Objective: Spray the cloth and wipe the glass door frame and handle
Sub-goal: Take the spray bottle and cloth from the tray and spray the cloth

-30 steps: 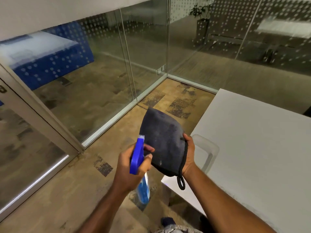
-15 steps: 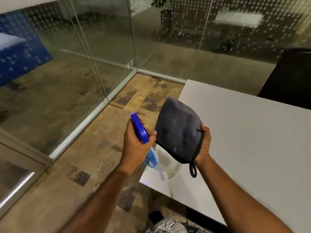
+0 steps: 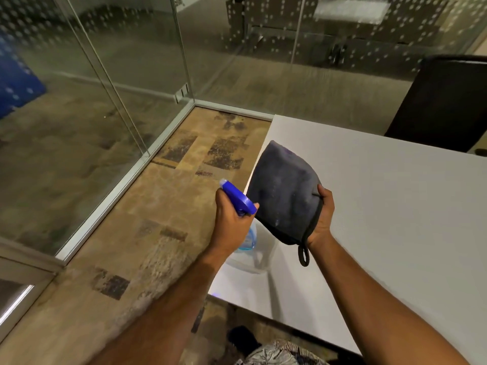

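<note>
Though gripped, cloth (image 3: pixel 286 193) beside left hand (image 3: pixel 230 219).

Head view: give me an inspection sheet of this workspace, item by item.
Surface: white table, bare where visible.
Job's things: grey cloth held up over the table edge; spray bottle, blue head pointed at the cloth.
Clutter: nothing seen.
Hands: left hand grips the bottle; right hand holds the cloth.
Cables: nothing seen.
Surroundings: glass walls with dotted film, patterned carpet, dark chair behind the table.
</note>
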